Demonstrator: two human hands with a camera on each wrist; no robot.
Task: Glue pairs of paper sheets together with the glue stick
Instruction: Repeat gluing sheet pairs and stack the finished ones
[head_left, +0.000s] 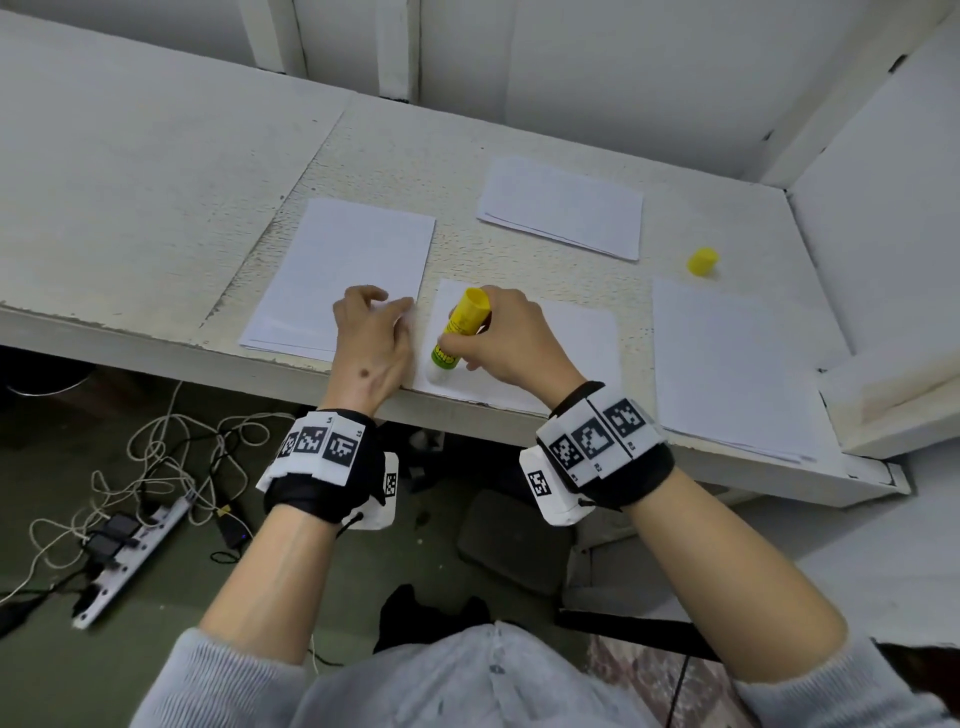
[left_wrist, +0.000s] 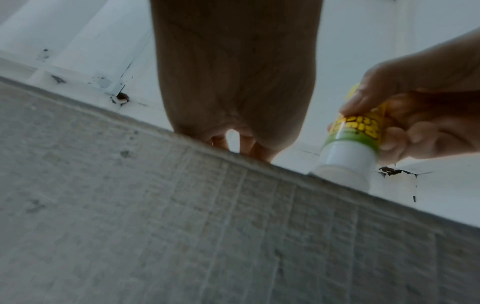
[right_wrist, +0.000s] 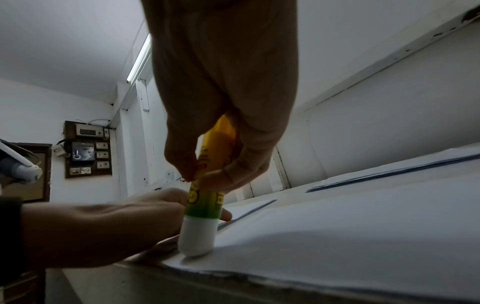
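Beyond the hands (head_left: 511, 338) — yellow cap (head_left: 702, 261), paper stacks (head_left: 563, 207)

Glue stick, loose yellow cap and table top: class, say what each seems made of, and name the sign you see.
Glue stick: apparently smooth plastic; its white end shows a soft sheen in the right wrist view.
Yellow cap: likely the same moulded plastic, evenly coloured.
Table top: seemingly white-painted board, matt, speckled, with paint chipped along its front edge.
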